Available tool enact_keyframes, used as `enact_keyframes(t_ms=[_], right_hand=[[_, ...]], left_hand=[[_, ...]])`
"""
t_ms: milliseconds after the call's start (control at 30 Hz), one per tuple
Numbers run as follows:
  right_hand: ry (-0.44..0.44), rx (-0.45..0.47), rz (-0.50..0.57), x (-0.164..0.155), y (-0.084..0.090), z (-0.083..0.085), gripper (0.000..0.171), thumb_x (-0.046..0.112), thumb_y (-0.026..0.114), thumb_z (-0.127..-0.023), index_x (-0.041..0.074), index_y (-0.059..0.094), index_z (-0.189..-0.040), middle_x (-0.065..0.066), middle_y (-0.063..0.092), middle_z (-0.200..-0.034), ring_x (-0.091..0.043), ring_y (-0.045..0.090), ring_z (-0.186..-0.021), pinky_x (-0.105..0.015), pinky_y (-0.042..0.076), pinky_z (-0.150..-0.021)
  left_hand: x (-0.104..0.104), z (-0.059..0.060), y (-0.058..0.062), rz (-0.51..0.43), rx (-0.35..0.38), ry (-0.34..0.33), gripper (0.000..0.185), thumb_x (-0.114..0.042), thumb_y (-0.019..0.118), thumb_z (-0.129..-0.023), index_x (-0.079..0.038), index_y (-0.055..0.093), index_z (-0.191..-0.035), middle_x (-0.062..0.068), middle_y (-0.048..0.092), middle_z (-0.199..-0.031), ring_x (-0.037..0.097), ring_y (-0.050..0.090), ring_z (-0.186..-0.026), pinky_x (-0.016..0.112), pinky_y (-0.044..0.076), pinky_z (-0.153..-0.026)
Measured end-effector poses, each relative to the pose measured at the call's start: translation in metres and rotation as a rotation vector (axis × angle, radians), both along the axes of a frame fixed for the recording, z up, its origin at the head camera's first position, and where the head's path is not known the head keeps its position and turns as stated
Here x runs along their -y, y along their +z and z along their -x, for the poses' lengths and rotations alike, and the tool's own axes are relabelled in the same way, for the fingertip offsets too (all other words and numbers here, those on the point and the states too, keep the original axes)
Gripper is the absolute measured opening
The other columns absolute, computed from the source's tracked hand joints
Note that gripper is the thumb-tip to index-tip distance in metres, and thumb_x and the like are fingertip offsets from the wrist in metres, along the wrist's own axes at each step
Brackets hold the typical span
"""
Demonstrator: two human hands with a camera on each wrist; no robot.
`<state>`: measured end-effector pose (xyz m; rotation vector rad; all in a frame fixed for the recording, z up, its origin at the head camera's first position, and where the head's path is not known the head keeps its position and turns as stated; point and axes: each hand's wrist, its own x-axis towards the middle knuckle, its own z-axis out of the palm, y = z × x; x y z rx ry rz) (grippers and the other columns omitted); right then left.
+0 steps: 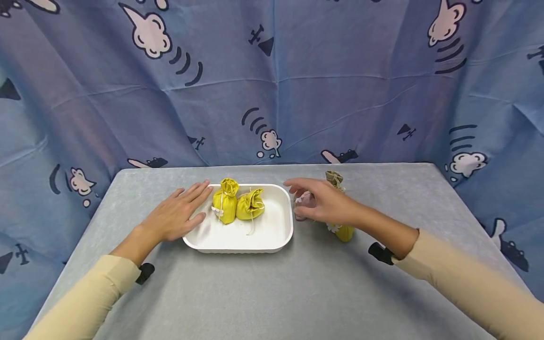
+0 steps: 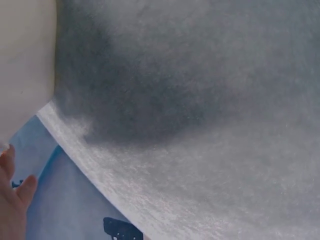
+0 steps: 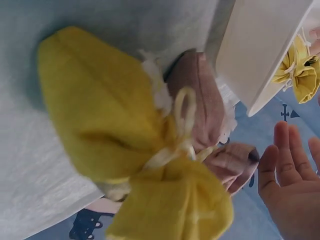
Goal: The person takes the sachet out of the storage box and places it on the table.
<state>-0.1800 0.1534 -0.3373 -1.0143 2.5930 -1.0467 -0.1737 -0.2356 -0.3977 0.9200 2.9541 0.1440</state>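
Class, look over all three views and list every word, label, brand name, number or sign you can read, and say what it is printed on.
None: no view shows any readable word, number or brand.
The blue backdrop cloth bears only drawings of clouds, curved lines and small planes.
The white tray, the yellow pouches in it and the pink pouch by the right hand carry no label or print.

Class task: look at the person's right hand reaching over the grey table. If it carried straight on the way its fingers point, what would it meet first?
Probably the pink pouch just beneath the right hand's fingertips, then the white tray's near wall; depth is uncertain.
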Motion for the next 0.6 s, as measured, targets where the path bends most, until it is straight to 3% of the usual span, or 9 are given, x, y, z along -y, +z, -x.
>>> enact_keyframes(t_ms=[233,600], right_hand=[[0.009,0.055,0.009,0.020,-0.004,0.003,0.063,0.005,0.076,-0.085,0.003,0.051,-0.142,-0.012,0.063,-0.124,-0.029,0.063,-0.110,-0.043,0.057,-0.084],[0.033,0.018,-0.032,0.044,-0.011,0.009,0.070,0.008,0.079,-0.083,0.006,0.047,-0.146,-0.013,0.057,-0.140,-0.027,0.062,-0.118,-0.046,0.050,-0.097]], left_hand=[[0.003,0.000,0.002,-0.008,0.003,-0.022,0.066,-0.031,0.047,-0.102,-0.005,0.025,-0.158,0.014,0.019,-0.164,0.036,0.023,-0.148,0.062,0.026,-0.114],[0.004,0.001,-0.002,-0.014,0.016,-0.035,0.066,-0.024,0.046,-0.101,-0.005,0.020,-0.159,0.013,0.015,-0.166,0.035,0.020,-0.149,0.062,0.026,-0.113]])
